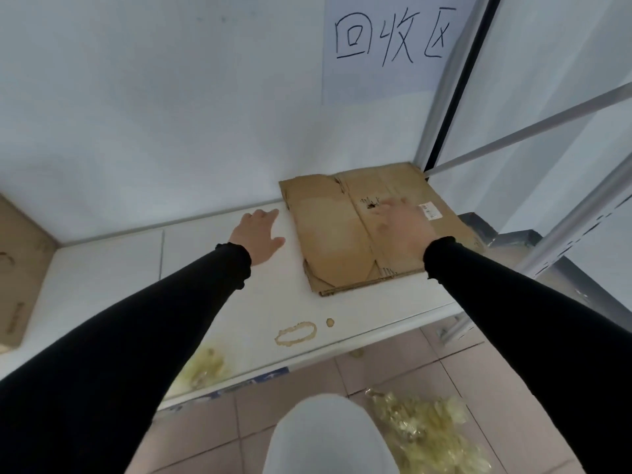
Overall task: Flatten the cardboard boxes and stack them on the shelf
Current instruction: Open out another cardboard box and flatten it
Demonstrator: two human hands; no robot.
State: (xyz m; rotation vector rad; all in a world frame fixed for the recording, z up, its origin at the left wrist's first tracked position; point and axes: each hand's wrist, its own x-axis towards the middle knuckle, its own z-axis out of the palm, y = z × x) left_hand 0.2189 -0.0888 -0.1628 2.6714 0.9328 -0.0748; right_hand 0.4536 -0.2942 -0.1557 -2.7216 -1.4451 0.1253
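Crumpled yellowish plastic lies on the floor tiles nearest; on the white shelf, left hand spreads flat, holding nothing; right hand, blurred, fingers straight, over the flattened cardboard box at the back corner

Looks like a recycling corner of a storeroom or utility space. Marked by a white paper sign with three handwritten black Chinese characters taped to the pale wall, above a stained white shelf board on grey slotted metal uprights. Holds a flattened brown cardboard box, over a tan tiled floor.
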